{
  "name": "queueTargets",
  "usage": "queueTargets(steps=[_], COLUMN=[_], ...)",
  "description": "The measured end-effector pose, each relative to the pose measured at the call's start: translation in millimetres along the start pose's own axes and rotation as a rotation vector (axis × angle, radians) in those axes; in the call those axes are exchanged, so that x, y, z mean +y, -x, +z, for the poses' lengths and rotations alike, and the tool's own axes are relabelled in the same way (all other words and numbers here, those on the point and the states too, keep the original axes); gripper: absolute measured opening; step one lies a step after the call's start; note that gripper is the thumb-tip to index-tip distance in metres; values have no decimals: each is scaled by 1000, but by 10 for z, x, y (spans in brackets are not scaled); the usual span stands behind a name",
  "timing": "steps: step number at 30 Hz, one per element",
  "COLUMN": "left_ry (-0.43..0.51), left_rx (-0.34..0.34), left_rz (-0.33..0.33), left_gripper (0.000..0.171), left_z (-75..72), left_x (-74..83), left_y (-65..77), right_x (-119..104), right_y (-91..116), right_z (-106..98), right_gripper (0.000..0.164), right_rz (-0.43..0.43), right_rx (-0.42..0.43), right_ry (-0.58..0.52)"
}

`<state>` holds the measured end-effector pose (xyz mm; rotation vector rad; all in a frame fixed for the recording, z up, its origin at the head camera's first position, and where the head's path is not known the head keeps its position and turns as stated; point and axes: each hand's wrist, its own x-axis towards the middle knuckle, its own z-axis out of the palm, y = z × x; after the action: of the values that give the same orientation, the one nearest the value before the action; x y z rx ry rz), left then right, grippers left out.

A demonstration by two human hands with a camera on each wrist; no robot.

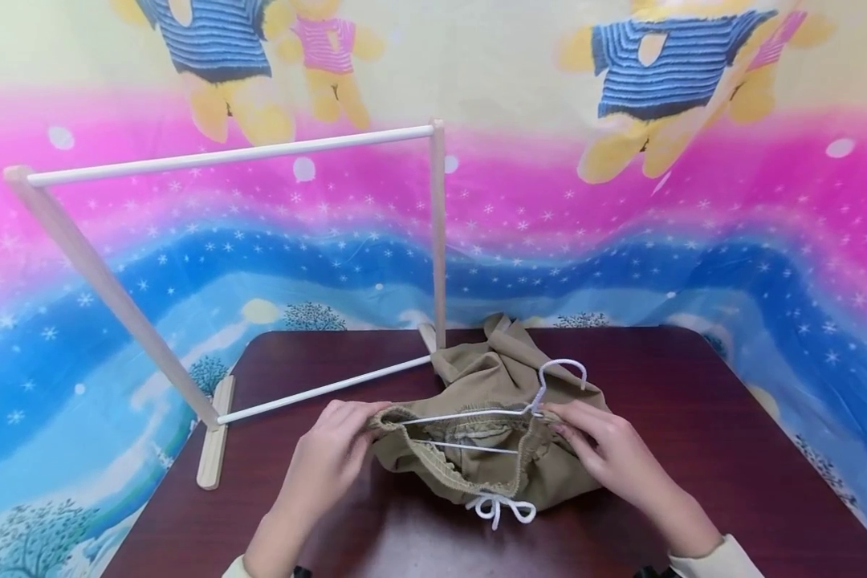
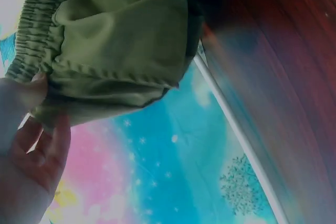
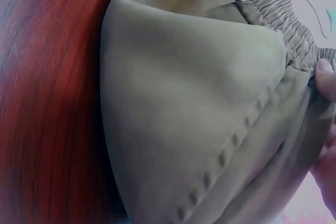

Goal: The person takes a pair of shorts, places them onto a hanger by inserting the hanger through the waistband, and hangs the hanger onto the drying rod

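Note:
Khaki trousers (image 1: 567,482) lie on the table, their gathered elastic waistband open toward me. A white drawstring tied in a bow (image 1: 494,507) hangs at the front. Inside the waist opening sits a white hanger (image 1: 563,361), its hook sticking up near the right end. My left hand (image 1: 328,453) pinches the waistband's left end between thumb and fingers; the left wrist view shows the same grip on the cloth (image 2: 121,40). At the other end my right hand (image 1: 617,449) holds the waistband beside the hanger's hook. The hanger's ends are hidden by cloth.
A rack with wooden uprights (image 1: 437,241) and white bars (image 1: 231,158) stands at the back left, its foot (image 1: 217,433) on the dark red table (image 1: 694,401). The trouser legs reach back against its right upright. A printed cloth backdrop (image 1: 694,201) surrounds the table.

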<state>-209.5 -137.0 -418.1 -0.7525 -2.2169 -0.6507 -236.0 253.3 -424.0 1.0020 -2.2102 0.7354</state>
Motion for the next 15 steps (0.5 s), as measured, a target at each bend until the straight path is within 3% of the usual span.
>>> queueTargets(steps=[4,9,12,15], left_ry=[-78,-120,-92,-47], left_rx=[-46,-65,-36,5], left_rz=[77,116,82,-6], left_gripper=[38,31,30,31], left_z=[80,185,196,164], left_x=[51,124,142,146], left_y=[-42,-96,-126,-170], right_x=[-38,-69,-72,-67], right_y=[-36,-79,-79,-70], right_z=[45,88,92,78], right_gripper=[45,42,41,41], right_rz=[1,-6,-6,-5], right_rx=[-11,-3,-3,-12], right_ry=[-15,-38,-46,-71])
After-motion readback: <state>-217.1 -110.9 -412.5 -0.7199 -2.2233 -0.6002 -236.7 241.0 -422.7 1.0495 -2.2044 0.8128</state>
